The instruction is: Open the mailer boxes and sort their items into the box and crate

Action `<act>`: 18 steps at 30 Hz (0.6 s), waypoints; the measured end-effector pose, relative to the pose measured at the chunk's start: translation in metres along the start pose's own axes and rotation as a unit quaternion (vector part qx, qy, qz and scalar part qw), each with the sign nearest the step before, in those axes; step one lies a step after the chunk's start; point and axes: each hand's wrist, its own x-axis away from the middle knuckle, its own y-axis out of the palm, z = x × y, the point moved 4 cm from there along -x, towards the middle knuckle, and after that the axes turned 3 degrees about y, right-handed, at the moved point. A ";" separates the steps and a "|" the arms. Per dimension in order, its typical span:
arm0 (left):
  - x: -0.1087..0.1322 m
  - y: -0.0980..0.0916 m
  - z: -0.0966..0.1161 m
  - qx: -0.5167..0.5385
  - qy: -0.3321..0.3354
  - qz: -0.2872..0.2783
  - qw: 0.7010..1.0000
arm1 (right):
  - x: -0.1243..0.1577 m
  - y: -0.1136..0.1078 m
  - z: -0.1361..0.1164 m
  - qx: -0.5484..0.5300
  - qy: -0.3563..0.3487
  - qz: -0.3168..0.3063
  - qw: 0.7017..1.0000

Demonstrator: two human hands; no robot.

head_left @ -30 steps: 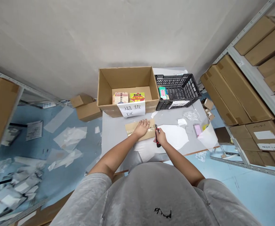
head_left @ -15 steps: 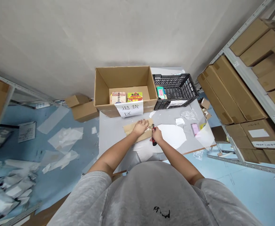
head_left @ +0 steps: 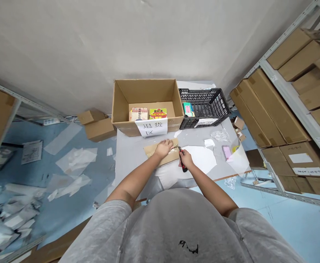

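The taped cardboard parcel (head_left: 171,156) lies slightly more aslant than a second ago on the grey table (head_left: 127,157), in front of a large open carton (head_left: 149,90). A black crate (head_left: 195,91) stands beside that carton, and loose paper (head_left: 76,160) litters the blue floor (head_left: 99,166) between the shelves. The left hand (head_left: 163,148) rests palm-down on the parcel, fingers extended, while the right hand (head_left: 186,159) is closed around a red-and-black cutter (head_left: 184,168) at its right end
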 end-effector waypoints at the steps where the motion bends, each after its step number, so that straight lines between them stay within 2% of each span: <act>1: -0.001 -0.001 0.000 -0.002 0.000 0.001 1.000 | -0.002 0.001 -0.002 -0.003 0.000 0.003 1.000; 8: -0.002 0.001 -0.002 -0.018 0.000 0.006 1.000 | -0.007 -0.001 -0.012 -0.015 0.027 0.007 0.999; 13: 0.002 0.014 0.001 -0.087 0.037 0.060 0.994 | -0.015 0.004 -0.024 -0.046 0.040 0.004 0.998; 18: 0.001 0.025 0.000 -0.117 0.064 0.096 0.986 | -0.014 0.009 -0.012 -0.010 0.021 0.019 1.000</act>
